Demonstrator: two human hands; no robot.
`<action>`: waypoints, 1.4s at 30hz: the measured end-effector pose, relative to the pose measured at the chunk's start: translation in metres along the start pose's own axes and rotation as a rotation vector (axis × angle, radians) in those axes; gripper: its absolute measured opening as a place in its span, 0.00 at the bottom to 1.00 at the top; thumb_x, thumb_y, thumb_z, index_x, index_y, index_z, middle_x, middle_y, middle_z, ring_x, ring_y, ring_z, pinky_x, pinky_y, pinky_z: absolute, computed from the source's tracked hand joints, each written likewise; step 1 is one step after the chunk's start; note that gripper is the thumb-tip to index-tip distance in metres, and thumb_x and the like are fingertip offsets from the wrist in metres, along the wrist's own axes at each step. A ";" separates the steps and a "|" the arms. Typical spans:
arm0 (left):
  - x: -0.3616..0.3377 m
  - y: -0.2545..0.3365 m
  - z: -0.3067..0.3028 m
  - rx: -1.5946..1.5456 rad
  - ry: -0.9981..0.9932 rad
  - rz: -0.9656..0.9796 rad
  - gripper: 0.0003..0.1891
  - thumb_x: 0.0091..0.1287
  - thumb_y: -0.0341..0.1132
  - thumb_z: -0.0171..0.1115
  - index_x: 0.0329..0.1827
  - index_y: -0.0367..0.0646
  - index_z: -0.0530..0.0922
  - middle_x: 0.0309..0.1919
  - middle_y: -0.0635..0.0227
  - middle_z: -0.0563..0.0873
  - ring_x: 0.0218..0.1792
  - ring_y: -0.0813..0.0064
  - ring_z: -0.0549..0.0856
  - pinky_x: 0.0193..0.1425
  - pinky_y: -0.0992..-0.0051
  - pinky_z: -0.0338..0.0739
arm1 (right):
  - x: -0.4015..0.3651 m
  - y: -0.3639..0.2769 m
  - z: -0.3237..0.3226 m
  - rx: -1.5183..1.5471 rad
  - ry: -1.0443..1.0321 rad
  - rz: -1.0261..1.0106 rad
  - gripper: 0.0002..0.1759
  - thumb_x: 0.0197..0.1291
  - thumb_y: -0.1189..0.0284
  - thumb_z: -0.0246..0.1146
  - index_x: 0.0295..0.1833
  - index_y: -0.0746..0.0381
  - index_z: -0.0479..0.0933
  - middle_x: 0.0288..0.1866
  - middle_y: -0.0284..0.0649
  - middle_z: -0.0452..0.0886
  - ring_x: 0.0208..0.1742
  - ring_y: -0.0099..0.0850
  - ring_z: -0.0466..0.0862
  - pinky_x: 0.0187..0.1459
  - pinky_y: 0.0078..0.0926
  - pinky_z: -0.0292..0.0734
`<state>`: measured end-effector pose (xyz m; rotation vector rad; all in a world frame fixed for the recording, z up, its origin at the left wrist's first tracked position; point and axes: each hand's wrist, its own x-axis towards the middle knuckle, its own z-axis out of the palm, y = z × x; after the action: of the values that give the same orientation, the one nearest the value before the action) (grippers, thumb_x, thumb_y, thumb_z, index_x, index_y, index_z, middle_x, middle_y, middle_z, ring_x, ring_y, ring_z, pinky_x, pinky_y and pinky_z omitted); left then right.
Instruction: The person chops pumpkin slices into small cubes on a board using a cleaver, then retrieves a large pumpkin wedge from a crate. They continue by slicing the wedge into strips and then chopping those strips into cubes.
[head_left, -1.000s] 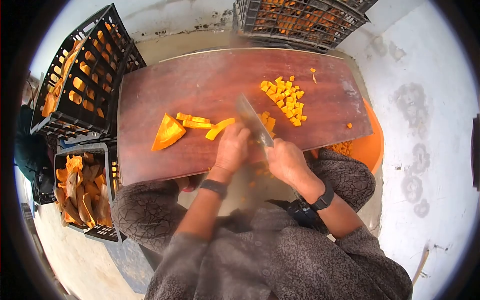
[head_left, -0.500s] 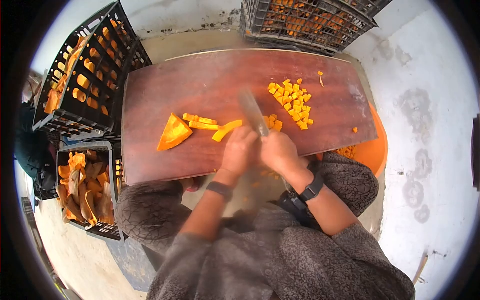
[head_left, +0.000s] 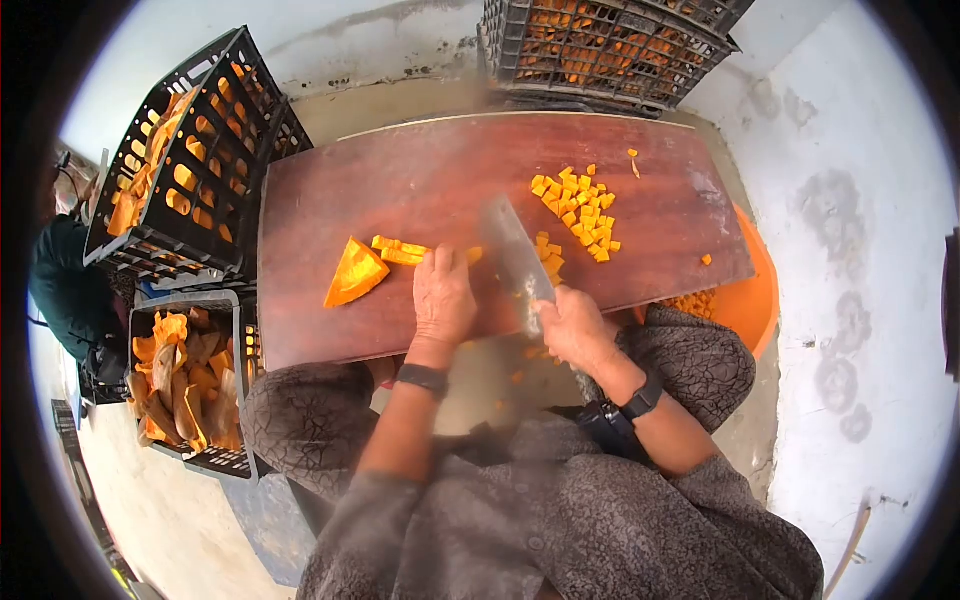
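Observation:
My right hand (head_left: 578,328) is wrapped round the handle of a cleaver (head_left: 518,256), whose broad blade points up and to the left over the board. My left hand (head_left: 444,295) is on the reddish-brown board (head_left: 330,205), fingers bent over an orange strip (head_left: 474,256) that shows partly beside the fingertips. Just left of these fingers lie more orange strips (head_left: 400,250), and farther left a large orange wedge (head_left: 356,273). Small cut pieces (head_left: 549,256) lie right of the blade. Beyond them is a pile of orange cubes (head_left: 582,212).
Black crates (head_left: 200,160) of orange pieces stand at the left, one lower crate (head_left: 240,345) holding peel-like scraps. More crates (head_left: 610,50) are stacked behind the board. An orange basin (head_left: 765,285) sits under its right end. Another person (head_left: 65,280) is at the far left.
My left hand has moved left, away from the knife. My right hand has moved slightly right and down, and the blade now shows broad side up. The camera view has shifted a little.

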<state>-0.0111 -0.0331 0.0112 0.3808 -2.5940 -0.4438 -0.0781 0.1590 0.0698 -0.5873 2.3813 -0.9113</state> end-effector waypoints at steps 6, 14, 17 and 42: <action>-0.001 0.006 -0.001 0.067 0.001 -0.014 0.12 0.57 0.28 0.63 0.45 0.39 0.78 0.47 0.58 0.78 0.49 0.54 0.77 0.53 0.59 0.72 | -0.008 0.026 0.002 -0.313 0.254 -0.363 0.15 0.68 0.67 0.56 0.39 0.71 0.73 0.19 0.44 0.77 0.14 0.30 0.78 0.17 0.31 0.73; -0.011 0.024 0.008 -0.079 -0.034 -0.001 0.13 0.57 0.28 0.65 0.46 0.41 0.78 0.41 0.56 0.79 0.47 0.52 0.78 0.54 0.58 0.73 | -0.011 0.006 -0.022 -0.277 0.216 -0.068 0.16 0.66 0.66 0.59 0.39 0.71 0.74 0.29 0.61 0.80 0.37 0.62 0.81 0.41 0.53 0.76; -0.013 0.028 0.007 -0.182 0.005 0.003 0.14 0.57 0.28 0.66 0.47 0.41 0.78 0.39 0.56 0.79 0.45 0.51 0.78 0.53 0.58 0.73 | -0.017 -0.007 -0.020 -0.296 0.182 -0.130 0.15 0.66 0.65 0.59 0.39 0.70 0.74 0.29 0.60 0.80 0.36 0.61 0.81 0.40 0.53 0.76; -0.019 0.015 0.015 -0.377 0.034 0.014 0.09 0.56 0.23 0.62 0.40 0.40 0.79 0.37 0.55 0.81 0.41 0.50 0.79 0.46 0.58 0.76 | 0.006 -0.048 0.001 -0.502 0.040 -0.154 0.07 0.59 0.74 0.58 0.36 0.67 0.78 0.32 0.55 0.84 0.38 0.54 0.85 0.41 0.48 0.79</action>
<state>-0.0050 -0.0092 -0.0034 0.2359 -2.4074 -0.8932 -0.0721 0.1227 0.1008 -0.9567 2.6399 -0.3755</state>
